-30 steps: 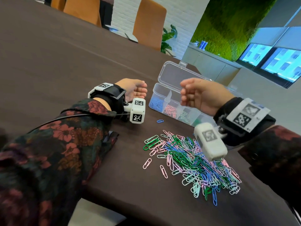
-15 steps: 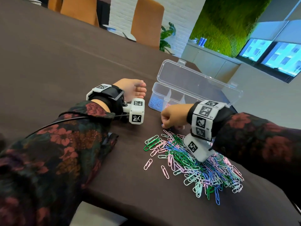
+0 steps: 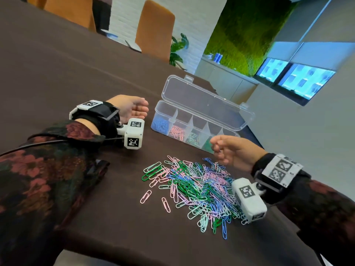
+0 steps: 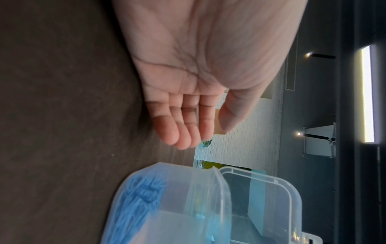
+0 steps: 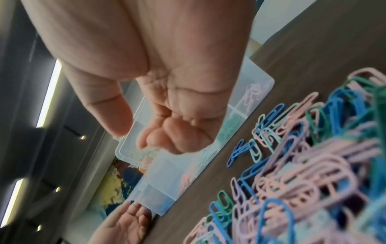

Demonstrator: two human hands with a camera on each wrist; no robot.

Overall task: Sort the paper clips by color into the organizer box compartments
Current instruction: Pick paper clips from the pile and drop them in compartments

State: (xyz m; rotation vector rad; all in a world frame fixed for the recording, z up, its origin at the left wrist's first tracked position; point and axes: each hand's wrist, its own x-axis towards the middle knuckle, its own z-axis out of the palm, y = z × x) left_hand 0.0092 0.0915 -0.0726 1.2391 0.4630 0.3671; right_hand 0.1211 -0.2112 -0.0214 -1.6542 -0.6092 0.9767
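The right hand (image 3: 233, 152) was lifted from the paper clips (image 3: 197, 189) by the near edge of the bench (image 3: 57, 64) toward the organizer box (image 3: 160, 116), fingers curled, any clip unseen; the left hand (image 3: 132, 108) lay slack.

Daylight is coming in from the windows (image 3: 299, 77) beyond the organizer box (image 3: 201, 120), leaving the dark table (image 3: 57, 73) evenly lit; soft glare is sitting on the box's clear lid. Wide-angle bending is tilting walls near the frame edges. Both wrist views are blurring: the paper clips (image 5: 303, 165) nearest the lens are smearing, ceiling strips are blooming white.
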